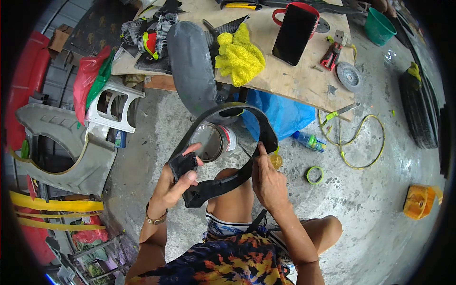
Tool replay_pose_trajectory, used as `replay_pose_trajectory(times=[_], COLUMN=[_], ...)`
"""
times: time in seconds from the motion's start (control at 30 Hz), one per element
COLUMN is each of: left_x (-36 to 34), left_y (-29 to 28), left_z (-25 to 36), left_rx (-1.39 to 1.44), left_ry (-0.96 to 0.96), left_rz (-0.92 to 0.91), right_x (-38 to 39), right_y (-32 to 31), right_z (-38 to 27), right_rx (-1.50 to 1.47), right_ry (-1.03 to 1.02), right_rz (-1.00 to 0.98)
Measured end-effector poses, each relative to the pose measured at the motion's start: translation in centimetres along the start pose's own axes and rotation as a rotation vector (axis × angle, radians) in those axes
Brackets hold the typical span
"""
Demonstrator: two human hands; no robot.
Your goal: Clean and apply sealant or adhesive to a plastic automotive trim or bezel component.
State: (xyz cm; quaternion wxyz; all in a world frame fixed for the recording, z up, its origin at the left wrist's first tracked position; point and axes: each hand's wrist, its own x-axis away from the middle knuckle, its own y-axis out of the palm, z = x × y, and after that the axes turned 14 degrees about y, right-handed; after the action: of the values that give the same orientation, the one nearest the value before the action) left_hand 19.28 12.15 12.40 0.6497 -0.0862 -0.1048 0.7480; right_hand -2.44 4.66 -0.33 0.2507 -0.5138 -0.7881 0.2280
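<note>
A head-worn fisheye looks down, close above left hand (171,186) and right hand (270,184)

The wooden table (280,81) was cut off at its far side. On it, a phone (295,35) hid most of a red mug (315,27); under it, a blue bag (280,119) was partly concealed; before it, a black strip (270,137) partly hid a can (207,142).
</note>
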Motion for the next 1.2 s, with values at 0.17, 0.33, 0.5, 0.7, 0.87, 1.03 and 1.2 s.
replay_pose_trajectory(times=[0.17,0.33,0.5,0.7,0.87,1.03,1.2], left_x=[-0.6,-3.0,-9.5,-15.2,-17.3,-18.0,-18.8], left_y=[-0.3,-3.4,-5.5,-2.4,2.6,5.8,6.4], left_z=[0.2,5.1,6.1,6.7,7.2,8.0,7.5], left_rx=[0.025,-0.166,-0.316,-0.556,-0.620,-0.664,-0.728], left_ry=[0.013,-0.116,-0.138,-0.183,0.025,0.034,-0.025], left_rz=[0.038,-0.103,-0.501,-0.906,-1.152,-1.212,-1.196], right_x=[1.7,4.0,4.3,4.5,3.1,2.9,3.0], right_y=[-1.9,-6.2,-8.3,-6.8,-5.8,-4.9,-3.7], right_z=[-0.7,-0.4,-1.5,-2.8,-2.0,-1.8,-1.5], right_rx=[-0.047,-0.168,-0.101,0.024,0.159,0.128,0.070], right_ry=[-0.010,0.060,0.199,0.019,-0.017,0.003,0.000], right_rz=[-0.132,-0.110,-0.138,-0.210,-0.233,-0.317,-0.364])
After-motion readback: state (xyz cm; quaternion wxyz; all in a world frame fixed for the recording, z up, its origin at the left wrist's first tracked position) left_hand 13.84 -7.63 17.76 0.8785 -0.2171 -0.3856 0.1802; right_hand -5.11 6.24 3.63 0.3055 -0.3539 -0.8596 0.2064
